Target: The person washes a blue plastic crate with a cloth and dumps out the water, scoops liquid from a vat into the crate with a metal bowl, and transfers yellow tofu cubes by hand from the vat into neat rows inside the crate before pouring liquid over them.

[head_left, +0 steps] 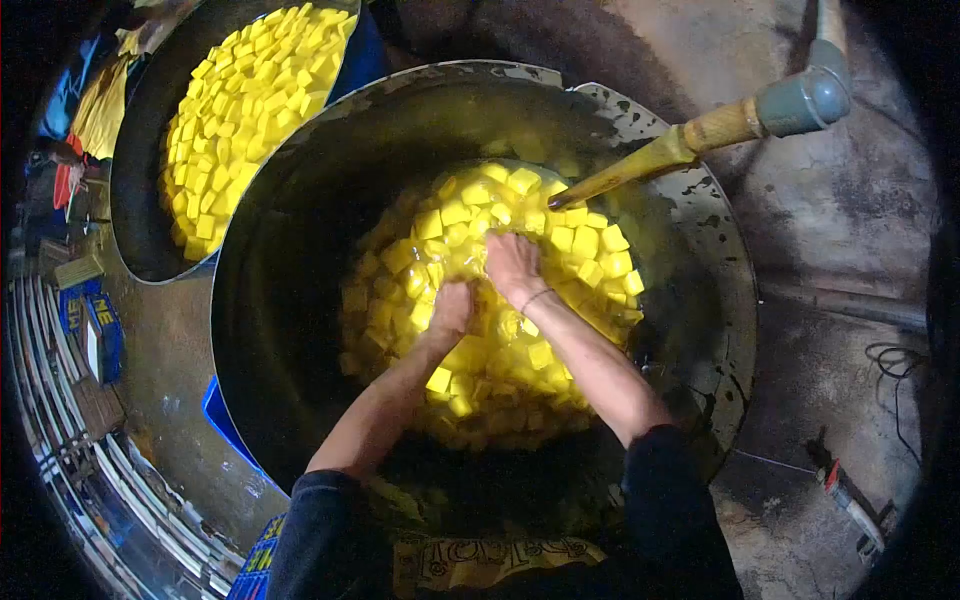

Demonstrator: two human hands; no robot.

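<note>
Yellow block-shaped pieces (588, 240), which look like tofu, float in yellowish liquid inside a large dark round vat (300, 240). Both of my hands reach down among them near the middle. My left hand (453, 308) is curled like a fist at the liquid's surface, its fingertips hidden. Slightly farther in and to the right, my right hand (513, 262) has its fingers bent down into the liquid, with a thin band at the wrist. Whatever either hand may hold cannot be made out. Several blocks lie close around both hands.
A pipe (720, 130) with a grey elbow slants over the vat's right rim, its end above the blocks. Another vat (145, 240) filled with yellow blocks stands at the upper left. Metal bars (110, 460) lie at left, and a black cable (900, 375) hangs at right.
</note>
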